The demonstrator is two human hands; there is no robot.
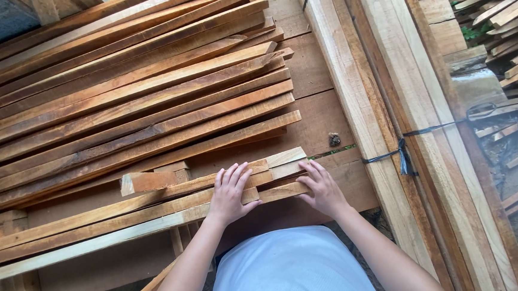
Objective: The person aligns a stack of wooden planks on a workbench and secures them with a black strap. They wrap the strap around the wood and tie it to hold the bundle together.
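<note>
A small row of wooden slats (pixel 155 209) is lying on the near edge of the bench (pixel 323 123), with both hands (pixel 229 195) resting on its right ends. Behind it a larger stack of slats (pixel 124 94) is lying. To the right, tied bundles of planks (pixel 388 95) are running away from the person, and loose offcuts (pixel 512 22) are lying beyond them.

- Thin wooden slats (pixel 155 209): pale to reddish-brown, rough-sawn, lying flat in a small near batch, side by side, running from near left to right, ends roughly level at the right.
- Resting on the worktable's near edge, just in front of the big far pile.
- Pressed from above at the right ends, palms down.
</note>
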